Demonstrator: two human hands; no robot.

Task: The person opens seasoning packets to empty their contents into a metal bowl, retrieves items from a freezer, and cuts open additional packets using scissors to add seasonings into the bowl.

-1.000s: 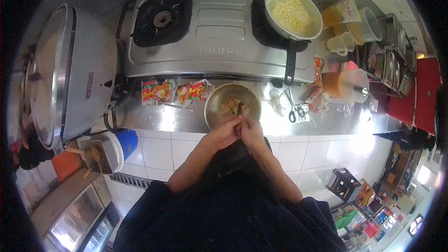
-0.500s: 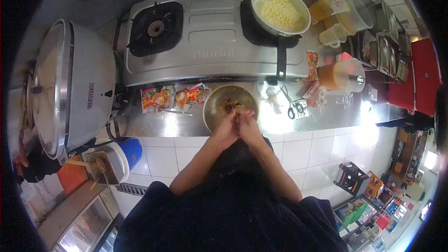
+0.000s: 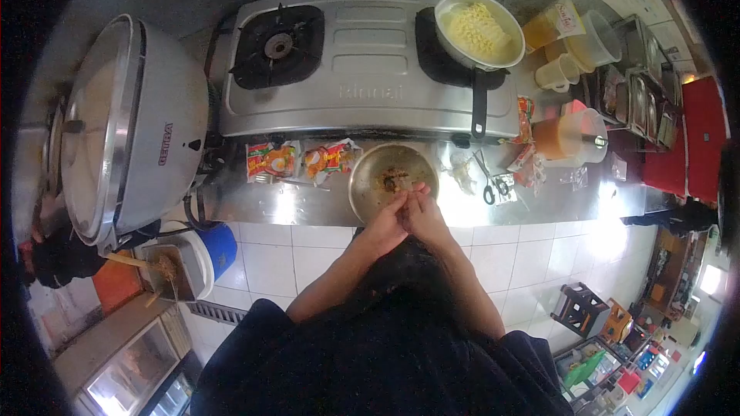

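A round metal bowl [image 3: 362, 177] with brownish contents [image 3: 395, 179] stands at the counter's front edge. Over its near rim, my left hand [image 3: 388, 223] and my right hand [image 3: 424, 216] are pressed together, fingers closed. A small, pale, partly see-through thing shows at the fingertips, too small to name. Left of the bowl lie two red and yellow noodle packets [image 3: 271, 161]. To the right are black-handled scissors [image 3: 488, 185] and torn clear wrappers. On the stove's right burner, a pan [image 3: 445, 27] holds pale noodles [image 3: 479, 29] in liquid.
A steel two-burner stove [image 3: 370, 112] spans the back. The large grey cooker [image 3: 166, 131] stands left. Jugs of orange liquid [image 3: 560, 139] and metal trays [image 3: 644, 108] are at right. Below left is a blue and white container [image 3: 216, 254]; a black crate [image 3: 578, 310] stands on the floor.
The whole view has shifted a little. Both hands remain together at the bowl, and their fingers have changed position. The dark, narrow thing seen at the fingertips earlier no longer shows there.
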